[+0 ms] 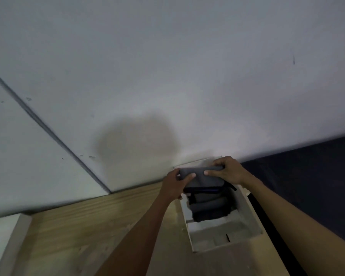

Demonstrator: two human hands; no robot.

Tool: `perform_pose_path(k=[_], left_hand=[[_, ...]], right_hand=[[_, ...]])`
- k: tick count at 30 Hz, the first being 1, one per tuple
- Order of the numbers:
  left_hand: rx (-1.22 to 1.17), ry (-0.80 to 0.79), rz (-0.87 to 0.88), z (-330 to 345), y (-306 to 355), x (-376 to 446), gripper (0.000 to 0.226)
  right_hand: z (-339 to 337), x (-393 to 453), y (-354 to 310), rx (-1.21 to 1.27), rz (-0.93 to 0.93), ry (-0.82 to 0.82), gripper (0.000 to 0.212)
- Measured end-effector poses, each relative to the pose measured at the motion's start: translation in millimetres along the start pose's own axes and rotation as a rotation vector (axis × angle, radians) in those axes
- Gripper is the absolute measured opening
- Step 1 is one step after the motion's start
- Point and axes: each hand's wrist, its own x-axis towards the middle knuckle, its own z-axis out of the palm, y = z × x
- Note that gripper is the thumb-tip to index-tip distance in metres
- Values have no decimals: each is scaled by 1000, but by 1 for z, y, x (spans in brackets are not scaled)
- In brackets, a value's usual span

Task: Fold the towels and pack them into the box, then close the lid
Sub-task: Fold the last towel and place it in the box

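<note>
Fingers (208,172) of both hands pinching the folded grey towel (203,177) over the box (245,214): lower flat onto the packed stack, edges squared.

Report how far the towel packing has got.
Done: several folded grey towels already sit packed in the white box. In hand: the left hand and right hand grip another folded towel at the box's far end. Left: seating it and closing the lid; the near end of the box looks unfilled.
</note>
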Motion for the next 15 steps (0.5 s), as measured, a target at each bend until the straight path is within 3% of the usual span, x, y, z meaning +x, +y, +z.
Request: perform_pose_path(k=[5,7,11,15], left_hand=[[-92,6,-176,10,-8,46,36],[-263,33,-236,19,-11,63,36],[-431,108,-294,38,-18,84,49],[-465,141,-362,50,-29,84,19]], right_hand=[[-2,43,29,-34,98,-26,34],[-1,56,36,108,188,-13,42],[3,69,44,374,333,-9,30],[18,73,60,426,312,49,17]])
